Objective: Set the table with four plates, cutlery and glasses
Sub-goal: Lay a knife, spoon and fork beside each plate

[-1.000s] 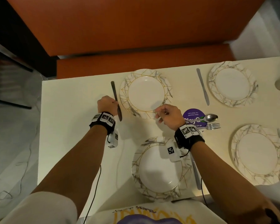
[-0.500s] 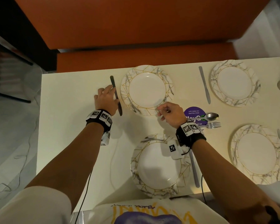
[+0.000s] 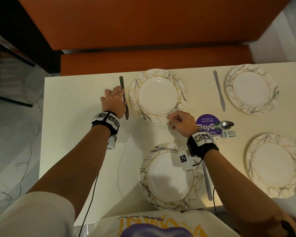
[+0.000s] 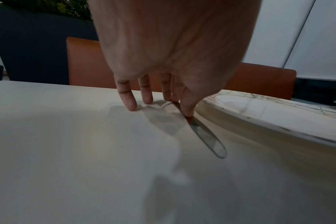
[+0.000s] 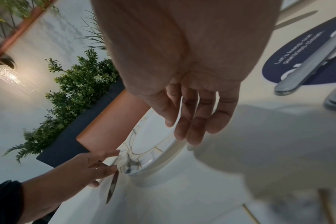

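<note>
Knife [image 3: 121, 82] pinched by left hand [image 3: 113, 102] lies beside plate [image 3: 181, 93] rim; right hand [image 3: 183, 123] relaxed, empty, nearby.

bare table [image 3: 72, 117] left of knife [image 3: 122, 82], plates [image 3: 181, 93] right
</note>
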Demonstrator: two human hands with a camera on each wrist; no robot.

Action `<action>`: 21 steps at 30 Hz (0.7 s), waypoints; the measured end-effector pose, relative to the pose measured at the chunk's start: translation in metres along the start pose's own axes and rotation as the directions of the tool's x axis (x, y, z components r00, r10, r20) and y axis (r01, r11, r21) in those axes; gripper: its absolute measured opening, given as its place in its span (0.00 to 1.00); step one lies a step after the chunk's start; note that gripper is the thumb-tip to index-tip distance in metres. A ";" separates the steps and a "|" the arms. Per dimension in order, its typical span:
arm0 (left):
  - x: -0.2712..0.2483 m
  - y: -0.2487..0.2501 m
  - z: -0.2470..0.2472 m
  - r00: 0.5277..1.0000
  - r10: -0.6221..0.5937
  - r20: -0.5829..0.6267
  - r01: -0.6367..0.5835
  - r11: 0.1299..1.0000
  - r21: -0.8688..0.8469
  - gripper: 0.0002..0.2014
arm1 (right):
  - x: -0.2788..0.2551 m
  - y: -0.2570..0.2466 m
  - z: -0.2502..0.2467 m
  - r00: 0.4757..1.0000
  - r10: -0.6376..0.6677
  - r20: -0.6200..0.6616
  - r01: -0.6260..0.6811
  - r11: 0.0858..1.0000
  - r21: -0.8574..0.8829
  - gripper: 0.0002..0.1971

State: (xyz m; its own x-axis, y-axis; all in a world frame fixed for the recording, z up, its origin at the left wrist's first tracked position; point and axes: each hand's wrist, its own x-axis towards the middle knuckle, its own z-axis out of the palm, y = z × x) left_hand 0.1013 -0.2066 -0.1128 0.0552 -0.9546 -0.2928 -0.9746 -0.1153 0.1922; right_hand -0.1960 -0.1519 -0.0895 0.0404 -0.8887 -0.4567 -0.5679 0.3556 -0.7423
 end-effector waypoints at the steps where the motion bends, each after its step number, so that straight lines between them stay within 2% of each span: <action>1: 0.001 0.000 -0.001 1.000 -0.002 0.003 0.002 1.000 -0.002 0.28 | 0.001 0.000 0.000 1.000 -0.001 0.000 0.001 1.000 -0.008 0.09; 13: -0.001 0.001 -0.008 1.000 0.007 -0.003 -0.007 0.998 -0.059 0.27 | 0.002 0.002 -0.002 1.000 -0.008 -0.008 0.008 1.000 0.000 0.10; 17: -0.006 0.006 -0.010 0.998 0.018 -0.063 -0.024 0.994 -0.104 0.24 | -0.005 0.003 -0.010 0.999 -0.003 -0.038 0.004 1.000 0.021 0.11; 21: -0.019 0.036 -0.011 0.986 0.037 -0.164 -0.072 0.975 -0.208 0.19 | -0.015 0.009 -0.027 0.995 0.069 -0.073 -0.062 0.993 0.100 0.10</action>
State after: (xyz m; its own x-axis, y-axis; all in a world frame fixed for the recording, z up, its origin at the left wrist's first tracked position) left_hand 0.0678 -0.1953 -0.0902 0.0535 -0.9903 -0.1279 -0.9093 -0.1012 0.4036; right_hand -0.2237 -0.1435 -0.0760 -0.0590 -0.8806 -0.4703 -0.4843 0.4372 -0.7579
